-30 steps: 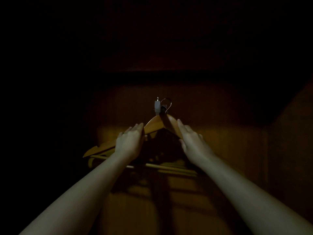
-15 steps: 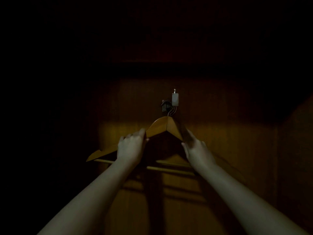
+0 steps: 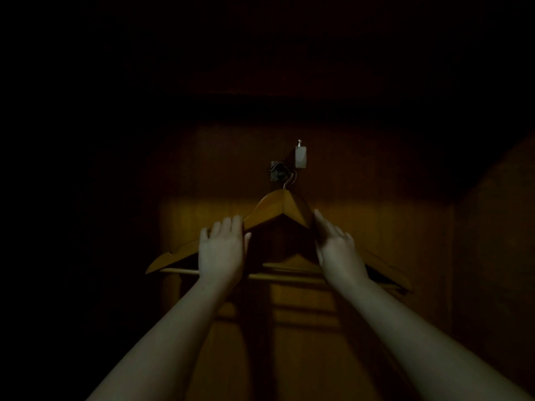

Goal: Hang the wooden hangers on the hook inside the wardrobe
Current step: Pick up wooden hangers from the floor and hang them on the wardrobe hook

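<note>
Head view, dim wardrobe interior. Hangers (image 3: 275,208) bunched against far panel (image 3: 376,227), wire tops reaching up to hook (image 3: 277,170), just left of white clip (image 3: 300,157). Left hand (image 3: 221,251) laid open on front hanger's left arm, fingers straight. Right hand (image 3: 337,250) open too, fingers straight along right arm.
</note>
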Action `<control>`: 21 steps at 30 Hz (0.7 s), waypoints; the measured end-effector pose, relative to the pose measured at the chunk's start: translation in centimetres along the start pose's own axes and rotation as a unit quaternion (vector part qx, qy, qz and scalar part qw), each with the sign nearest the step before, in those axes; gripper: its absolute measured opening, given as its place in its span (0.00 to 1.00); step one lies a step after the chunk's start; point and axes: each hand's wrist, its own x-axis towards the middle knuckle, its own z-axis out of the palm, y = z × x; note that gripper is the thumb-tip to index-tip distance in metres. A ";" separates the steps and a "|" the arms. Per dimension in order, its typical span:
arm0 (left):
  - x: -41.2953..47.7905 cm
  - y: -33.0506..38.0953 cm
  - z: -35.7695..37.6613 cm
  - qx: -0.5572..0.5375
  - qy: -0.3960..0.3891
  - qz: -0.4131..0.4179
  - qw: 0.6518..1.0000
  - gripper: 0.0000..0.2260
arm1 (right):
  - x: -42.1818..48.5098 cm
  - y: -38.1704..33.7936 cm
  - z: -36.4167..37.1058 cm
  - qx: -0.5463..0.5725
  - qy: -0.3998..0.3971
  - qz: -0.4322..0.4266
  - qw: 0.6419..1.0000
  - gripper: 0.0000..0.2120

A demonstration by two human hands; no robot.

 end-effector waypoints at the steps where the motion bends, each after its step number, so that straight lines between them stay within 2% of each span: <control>1: -0.5 -0.2 0.1 0.015 -0.008 -0.006 1.000 0.21 | -0.2 -0.2 0.2 -0.001 0.010 0.002 1.000 0.28; 5: -1.6 -1.0 -0.3 0.027 -0.051 -0.020 0.998 0.28 | -0.8 -1.2 0.6 -0.048 0.019 0.038 0.998 0.33; 9: -3.4 -0.7 -0.9 0.033 -0.086 -0.022 0.995 0.29 | -2.4 -1.6 0.3 -0.093 -0.016 0.026 0.995 0.33; 12: -5.3 -0.1 -1.3 0.023 -0.119 -0.017 0.992 0.28 | -3.7 -1.0 -0.1 -0.082 -0.028 -0.009 0.996 0.31; 18: -8.0 2.4 -3.3 0.003 -0.258 0.006 0.966 0.27 | -6.4 0.5 -1.8 -0.049 -0.106 -0.060 0.991 0.27; 21: -9.7 4.8 -5.4 -0.047 -0.264 0.010 0.963 0.26 | -8.4 1.2 -2.8 -0.012 -0.140 -0.072 0.987 0.27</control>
